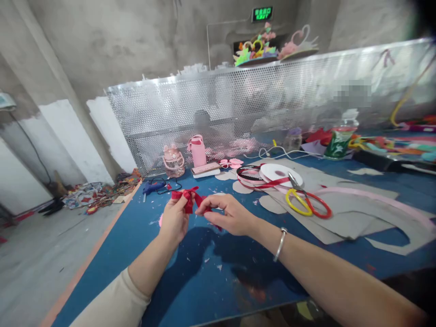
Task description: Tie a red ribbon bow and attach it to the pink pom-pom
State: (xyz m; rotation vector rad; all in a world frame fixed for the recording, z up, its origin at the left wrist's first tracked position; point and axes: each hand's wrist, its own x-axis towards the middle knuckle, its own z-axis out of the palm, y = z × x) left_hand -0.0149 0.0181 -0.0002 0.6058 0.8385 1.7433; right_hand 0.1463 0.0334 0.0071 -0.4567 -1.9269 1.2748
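Red ribbon bow (188, 198) is held above the blue table (204, 277), long axis 9 to 3 o'clock. Left hand (174, 220) pinches it from 7 o'clock. Right hand (227, 214) pinches its 3 o'clock end between thumb and forefinger.

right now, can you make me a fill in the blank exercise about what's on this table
1. The left hand and the right hand pinch a ribbon bow in their fingers, and its colour is ____.
2. The scissors have one red handle and one ____ handle.
3. The bracelet is worn on the ____ wrist.
4. The table has a top coloured ____.

Missing words: red; yellow; right; blue
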